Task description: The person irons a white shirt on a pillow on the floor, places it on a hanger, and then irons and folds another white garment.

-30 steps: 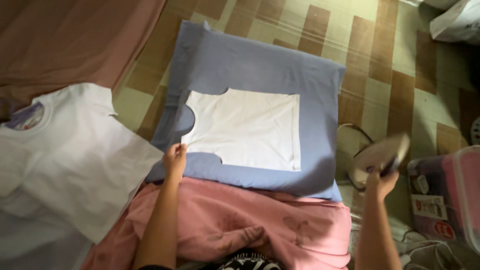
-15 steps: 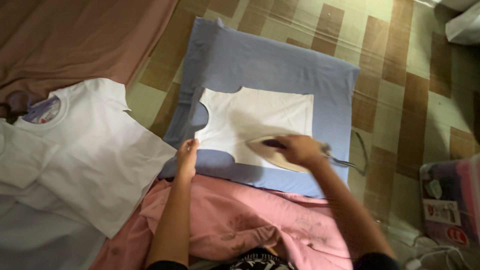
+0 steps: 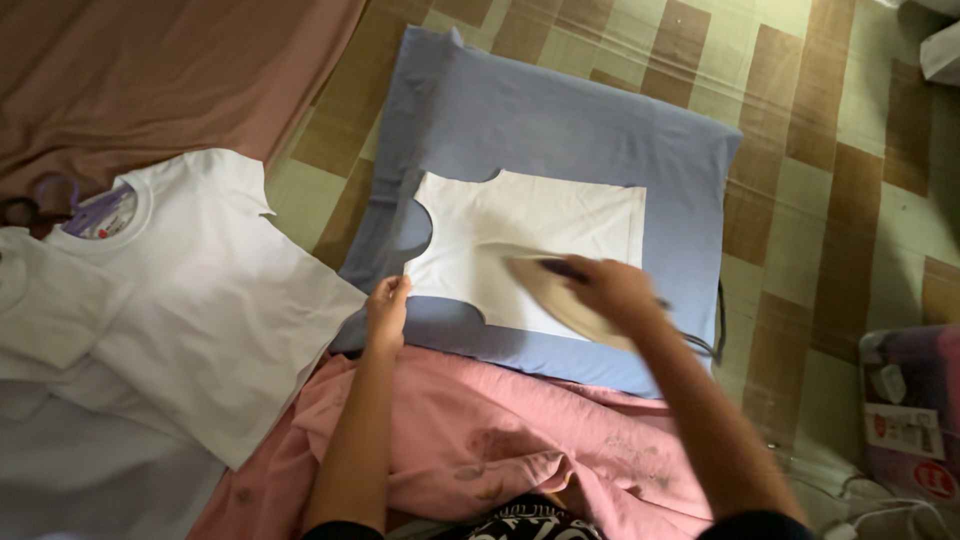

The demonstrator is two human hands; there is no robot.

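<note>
A white cut garment panel [image 3: 540, 230] lies flat on a blue padded cloth [image 3: 560, 130] spread on the floor. My right hand [image 3: 612, 290] grips the handle of a cream clothes iron [image 3: 560, 295], which rests on the panel's near edge. The fingers of my left hand [image 3: 386, 312] pinch the panel's near left corner and press it against the blue cloth. The iron's cord [image 3: 712, 335] trails off to the right.
White t-shirts [image 3: 200, 300] lie spread at the left on a brown sheet [image 3: 150, 80]. Pink fabric [image 3: 500, 440] covers my lap. A pink and purple plastic box [image 3: 915, 410] sits at the right edge. Checked tan and brown flooring [image 3: 820, 150] surrounds the cloth.
A second ago my right hand held the iron raised off to the right. It brought the iron onto the white panel and has slid it slightly. My left hand stayed at the corner.
</note>
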